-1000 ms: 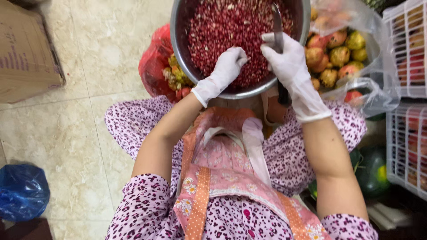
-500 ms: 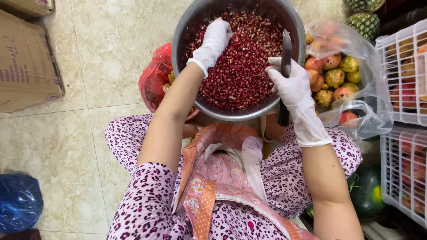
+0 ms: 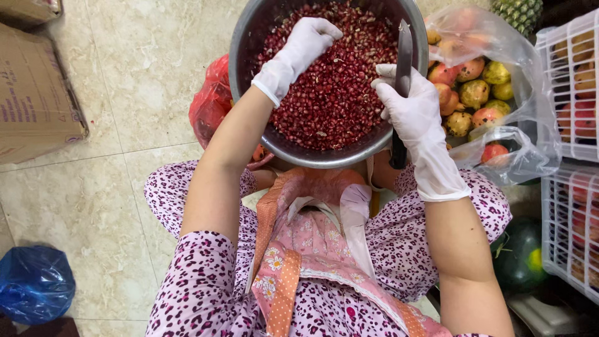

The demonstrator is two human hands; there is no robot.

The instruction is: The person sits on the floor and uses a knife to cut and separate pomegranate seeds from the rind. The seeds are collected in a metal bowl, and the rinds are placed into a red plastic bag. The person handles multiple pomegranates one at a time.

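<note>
A large steel bowl (image 3: 248, 37) sits on my lap, filled with red pomegranate seeds (image 3: 340, 93). My left hand (image 3: 299, 48), in a white glove, reaches into the bowl with its fingers curled down onto the seeds; whether it holds any I cannot tell. My right hand (image 3: 413, 112), also gloved, rests at the bowl's right rim and grips a knife (image 3: 403, 53), blade pointing away from me, black handle below the hand.
A clear plastic bag of whole pomegranates (image 3: 480, 93) lies right of the bowl. A red bag (image 3: 209, 109) sits at its left. White crates (image 3: 571, 81) stand at the right, a watermelon (image 3: 521, 256) below. A cardboard box (image 3: 34, 100) and blue bag (image 3: 34, 284) lie left.
My left hand has moved from the bowl's near rim forward into the seeds. The right hand with the knife has stayed at the right rim. The view has tilted closer to the bowl.
</note>
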